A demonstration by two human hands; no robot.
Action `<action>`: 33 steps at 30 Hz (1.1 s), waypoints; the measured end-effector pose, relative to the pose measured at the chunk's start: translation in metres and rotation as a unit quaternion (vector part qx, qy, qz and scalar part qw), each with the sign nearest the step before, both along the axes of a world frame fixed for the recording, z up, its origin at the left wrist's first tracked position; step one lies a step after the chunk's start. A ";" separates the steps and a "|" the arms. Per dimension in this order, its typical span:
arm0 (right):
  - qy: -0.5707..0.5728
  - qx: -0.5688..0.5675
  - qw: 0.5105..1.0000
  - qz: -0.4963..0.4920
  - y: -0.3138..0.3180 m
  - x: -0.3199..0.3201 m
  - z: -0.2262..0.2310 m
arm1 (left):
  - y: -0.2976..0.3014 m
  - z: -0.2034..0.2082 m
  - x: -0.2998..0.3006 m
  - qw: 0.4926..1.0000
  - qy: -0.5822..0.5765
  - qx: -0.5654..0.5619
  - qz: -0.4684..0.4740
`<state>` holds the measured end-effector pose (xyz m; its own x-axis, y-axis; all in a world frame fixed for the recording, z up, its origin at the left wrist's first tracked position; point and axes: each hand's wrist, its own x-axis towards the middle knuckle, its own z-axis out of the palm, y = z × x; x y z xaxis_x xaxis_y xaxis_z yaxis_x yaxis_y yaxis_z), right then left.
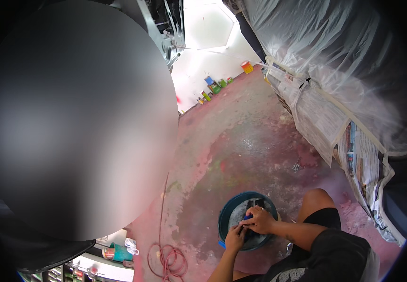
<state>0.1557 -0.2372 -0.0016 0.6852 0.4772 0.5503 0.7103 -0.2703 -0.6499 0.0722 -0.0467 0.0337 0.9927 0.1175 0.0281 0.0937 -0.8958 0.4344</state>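
Over a teal bucket (223, 217) of foamy, greyish water, my two hands meet. My right hand (261, 222) has its fingers closed around a small blue object (247, 217), whose kind I cannot make out. The fingers of my left hand (234, 238) are drawn together at its near side, touching the right hand; what they pinch, if anything, is hidden. A dark, blocky thing (258, 203) shows in the bucket just beyond my right hand, partly covered by suds. My bent knee (320, 199) is right of the bucket.
A vehicle masked with plastic sheeting (326, 51) and newspaper (323, 110) stands at right. A coiled red hose (173, 263) lies on the stained floor (222, 141). Several cans (215, 88) line the far wall. A large blurred grey shape (76, 122) blocks the left.
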 end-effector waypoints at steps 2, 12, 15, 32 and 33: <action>0.015 -0.012 0.999 0.034 -0.003 -0.002 -0.001 | -0.003 0.007 -0.009 0.998 -0.045 0.037 -0.015; -0.015 0.009 0.996 0.092 0.000 -0.003 0.016 | 0.014 0.066 -0.033 0.996 -0.031 0.085 -0.019; 0.061 -0.037 0.980 0.185 -0.010 -0.011 0.059 | -0.005 0.110 -0.020 0.973 -0.007 0.188 -0.134; 0.279 -0.003 0.948 0.150 0.023 0.031 0.038 | 0.032 0.014 -0.065 0.975 -0.065 0.186 0.106; 0.257 0.060 0.956 0.126 0.013 0.048 0.098 | 0.033 0.001 -0.072 0.974 -0.049 0.189 0.117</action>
<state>0.2039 -0.2246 0.0961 0.7519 0.6171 0.2320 0.3206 -0.0347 -0.9466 0.0005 -0.0132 0.0346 0.9304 0.3027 0.2067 0.2889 -0.9527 0.0944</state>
